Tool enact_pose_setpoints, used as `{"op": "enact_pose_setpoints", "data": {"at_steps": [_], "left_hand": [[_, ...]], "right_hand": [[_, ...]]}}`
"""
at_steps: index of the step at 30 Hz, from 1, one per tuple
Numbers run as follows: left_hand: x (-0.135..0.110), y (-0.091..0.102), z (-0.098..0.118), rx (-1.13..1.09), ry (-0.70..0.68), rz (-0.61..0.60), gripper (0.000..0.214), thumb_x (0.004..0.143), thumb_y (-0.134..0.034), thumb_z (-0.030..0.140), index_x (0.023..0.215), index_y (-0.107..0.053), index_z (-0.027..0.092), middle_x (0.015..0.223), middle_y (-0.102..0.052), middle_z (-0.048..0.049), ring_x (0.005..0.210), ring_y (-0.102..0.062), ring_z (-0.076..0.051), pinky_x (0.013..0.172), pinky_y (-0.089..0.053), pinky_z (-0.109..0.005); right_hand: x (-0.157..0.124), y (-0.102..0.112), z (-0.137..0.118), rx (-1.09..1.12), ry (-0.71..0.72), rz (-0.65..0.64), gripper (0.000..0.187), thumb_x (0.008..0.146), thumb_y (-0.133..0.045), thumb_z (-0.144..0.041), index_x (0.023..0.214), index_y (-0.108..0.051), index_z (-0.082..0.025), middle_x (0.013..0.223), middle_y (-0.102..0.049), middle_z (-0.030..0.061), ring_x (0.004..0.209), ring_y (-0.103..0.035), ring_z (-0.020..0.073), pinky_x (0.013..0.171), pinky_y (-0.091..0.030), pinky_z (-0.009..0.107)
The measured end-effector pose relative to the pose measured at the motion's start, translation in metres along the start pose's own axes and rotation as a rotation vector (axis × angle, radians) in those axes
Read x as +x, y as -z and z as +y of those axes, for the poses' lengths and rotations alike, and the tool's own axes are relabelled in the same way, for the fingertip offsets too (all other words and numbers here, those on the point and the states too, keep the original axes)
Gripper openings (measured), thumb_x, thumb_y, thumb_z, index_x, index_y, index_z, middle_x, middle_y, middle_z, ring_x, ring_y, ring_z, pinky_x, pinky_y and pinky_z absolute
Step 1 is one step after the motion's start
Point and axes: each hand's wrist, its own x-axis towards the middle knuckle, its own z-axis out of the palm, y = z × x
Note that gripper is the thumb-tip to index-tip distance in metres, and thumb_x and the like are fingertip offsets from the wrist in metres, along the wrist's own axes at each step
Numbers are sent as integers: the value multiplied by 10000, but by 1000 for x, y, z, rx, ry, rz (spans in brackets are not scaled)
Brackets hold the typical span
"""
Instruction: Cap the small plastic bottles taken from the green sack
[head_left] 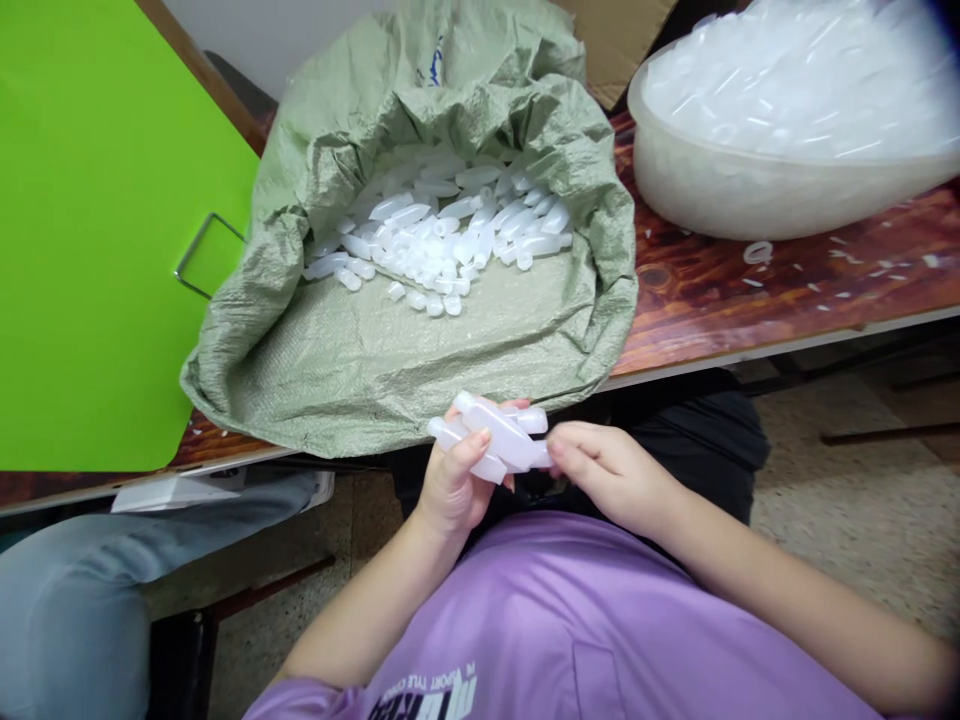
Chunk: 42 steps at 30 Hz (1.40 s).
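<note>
Several translucent white plastic pieces [499, 436], shaped like small narrow-necked bottles, lie bunched in my left hand [454, 490]. Its thumb presses on them from above and its fingers wrap beneath. My right hand [619, 470] is closed at the right end of one piece, with thumb and fingertips pinching it. Just beyond my hands, an open green woven sack [360, 370] lies on the table with its mouth toward me. A heap of similar white pieces [439, 240] rests inside it.
A large translucent tub [787, 195], heaped with white plastic bits [795, 80], stands at the back right. Small scraps and a ring [757, 252] lie on the wood-patterned table [690, 310]. A bright green board [97, 220] with a wire handle is at left. Another person's jeans-clad leg [82, 590] shows below.
</note>
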Motion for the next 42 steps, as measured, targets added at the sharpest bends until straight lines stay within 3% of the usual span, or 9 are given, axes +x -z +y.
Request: {"op": "enact_pose_setpoints", "data": {"at_steps": [3,7,15,22,26,30,35,39,42], "left_hand": [[0,1,1,-11,-15,-8,346,694,-647,304,958,-479,153,1011,-630,-101,677,-629,-174,356,-440,-164],[-1,2,-1,20,-23,-29,360,690,-658,304,952,-457,161,1011,-632,-90,612,-615,-147,337,-439,-162],[-3,4,-3,67,90,-60,354,689,-650,343,918,-493,122,989,-632,-104,521,-582,-110,293,-404,-147],[-2,7,-2,22,166,-65,378,704,-645,321,978,-483,116,1014,-634,-130,495,-569,-97,287,-388,-135],[1,8,5,0,118,-80,376,691,-662,330,954,-482,131,1008,-644,-124,560,-607,-132,299,-403,-141],[-2,12,17,108,5,-157,308,712,-668,282,942,-528,131,1019,-655,-112,631,-639,-148,391,-468,-164],[-18,13,21,438,81,-325,267,690,-698,188,930,-586,148,1112,-630,-100,979,-618,-246,809,-522,-357],[-24,9,16,976,58,-435,320,674,-686,227,984,-633,173,1111,-631,-69,1014,-596,-210,903,-463,-319],[-23,10,15,1234,-26,-465,271,705,-627,259,967,-642,189,1092,-639,-36,1064,-567,-183,919,-434,-259]], "right_hand": [[-1,-1,0,13,136,57,218,826,-549,-313,984,-553,-163,904,-558,50,747,-540,119,670,-455,233],[1,-5,-2,-12,107,80,86,798,-529,-235,804,-558,-155,731,-486,12,600,-466,90,551,-407,208],[4,-19,8,267,-66,-14,310,868,-422,-380,778,-586,-133,757,-571,44,707,-532,145,683,-425,257],[3,-29,15,412,-101,-49,444,876,-390,-501,763,-583,-117,675,-550,27,607,-483,114,597,-398,232],[4,-8,10,217,-29,-148,429,899,-370,-495,848,-592,-131,790,-583,47,703,-515,129,643,-412,234],[12,40,-6,-91,8,-219,369,885,-413,-480,862,-599,-162,780,-601,34,700,-539,132,634,-419,233],[79,84,-26,-526,-47,332,243,828,-493,-388,844,-595,-168,771,-617,53,703,-563,184,645,-429,299],[157,89,-17,-902,-110,375,377,769,-548,-350,1071,-544,-124,1061,-595,161,902,-571,305,732,-441,410],[192,84,-3,-995,-134,310,385,766,-526,-275,1110,-519,-102,1074,-590,188,926,-567,323,737,-440,427]]}}
